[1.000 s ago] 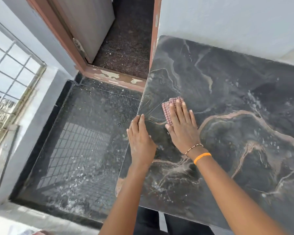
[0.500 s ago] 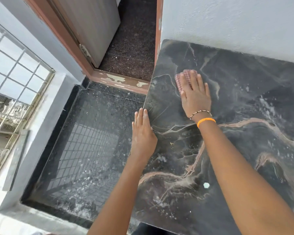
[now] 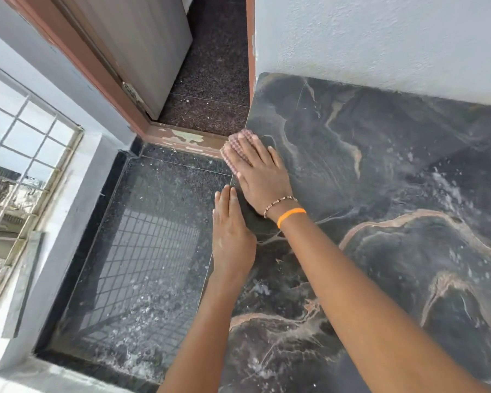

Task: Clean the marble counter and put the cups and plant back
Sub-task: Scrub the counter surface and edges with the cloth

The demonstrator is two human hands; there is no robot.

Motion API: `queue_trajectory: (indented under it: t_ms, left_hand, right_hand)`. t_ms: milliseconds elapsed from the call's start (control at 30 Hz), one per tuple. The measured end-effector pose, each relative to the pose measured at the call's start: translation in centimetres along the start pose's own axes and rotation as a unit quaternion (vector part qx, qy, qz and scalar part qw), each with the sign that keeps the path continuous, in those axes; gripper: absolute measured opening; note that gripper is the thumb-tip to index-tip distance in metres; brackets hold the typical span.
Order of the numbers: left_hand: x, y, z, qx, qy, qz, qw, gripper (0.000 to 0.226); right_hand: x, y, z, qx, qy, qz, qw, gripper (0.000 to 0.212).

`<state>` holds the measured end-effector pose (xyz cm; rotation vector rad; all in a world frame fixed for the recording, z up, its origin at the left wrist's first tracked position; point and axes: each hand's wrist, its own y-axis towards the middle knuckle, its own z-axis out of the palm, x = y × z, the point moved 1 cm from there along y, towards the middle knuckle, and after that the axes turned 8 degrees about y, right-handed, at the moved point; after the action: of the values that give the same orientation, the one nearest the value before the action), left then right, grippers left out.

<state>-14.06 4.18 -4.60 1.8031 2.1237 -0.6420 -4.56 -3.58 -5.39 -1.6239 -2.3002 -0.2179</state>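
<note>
- My right hand (image 3: 260, 177) lies flat, fingers straight and slightly spread, palm down, arm stretched forward, two bands on its wrist.
- My left hand (image 3: 230, 234) rests flat just beside it, fingers together and straight, pointing forward.

I see open marble counter (image 3: 394, 194) to the right; the white wall (image 3: 380, 38) blocks its far edge.

Dark veined marble counter (image 3: 394, 171), checked cloth (image 3: 234, 150) on its left edge.
</note>
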Motion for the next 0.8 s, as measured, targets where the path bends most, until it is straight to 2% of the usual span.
queue_trajectory:
  t_ms: [67, 200, 333, 400, 433, 500, 600, 633, 700, 800]
  left_hand:
    - [-0.5, 0.8, 0.3, 0.0, 0.04, 0.022, 0.999, 0.063]
    - [-1.2, 2.3, 0.6, 0.016, 0.087, 0.045, 0.995, 0.055]
    - [-1.1, 2.8, 0.2, 0.034, 0.101, 0.045, 0.993, 0.065]
    - [-1.2, 2.8, 0.0, 0.039, 0.104, 0.048, 0.993, 0.067]
    - [-1.3, 2.9, -0.1, 0.042, 0.105, 0.047, 0.992, 0.067]
    - [-1.5, 2.9, 0.0, 0.047, 0.108, 0.045, 0.992, 0.068]
    - [-1.7, 2.9, 0.0, 0.049, 0.1, 0.038, 0.993, 0.069]
    - [-1.7, 2.9, -0.1, 0.05, 0.095, 0.036, 0.994, 0.07]
    - [-1.6, 3.0, -0.4, 0.051, 0.081, 0.029, 0.995, 0.072]
    - [-1.6, 3.2, -0.8, 0.057, 0.063, 0.02, 0.996, 0.07]
  right_hand:
    - [-2.1, 4.0, -0.9, 0.013, -0.002, 0.019, 1.0, 0.054]
    - [-7.1, 7.6, -3.4, -0.032, 0.021, 0.101, 0.994, 0.057]
    - [-10.6, 4.8, -4.1, -0.117, 0.039, 0.26, 0.958, 0.058]
    - [-9.6, 3.0, -3.4, -0.142, 0.045, 0.324, 0.934, 0.06]
    - [-8.4, 2.4, -2.9, -0.148, 0.044, 0.33, 0.931, 0.062]
    - [-5.5, 2.3, -1.8, -0.148, 0.035, 0.273, 0.95, 0.064]
    - [-2.4, 4.9, -0.6, -0.108, 0.03, 0.112, 0.987, 0.061]
    - [-2.1, 6.4, -0.5, -0.094, 0.025, 0.083, 0.992, 0.059]
    - [-2.5, 9.5, -1.0, -0.078, 0.02, 0.079, 0.994, 0.056]
    - [-4.5, 12.9, -2.8, -0.08, 0.029, 0.12, 0.989, 0.056]
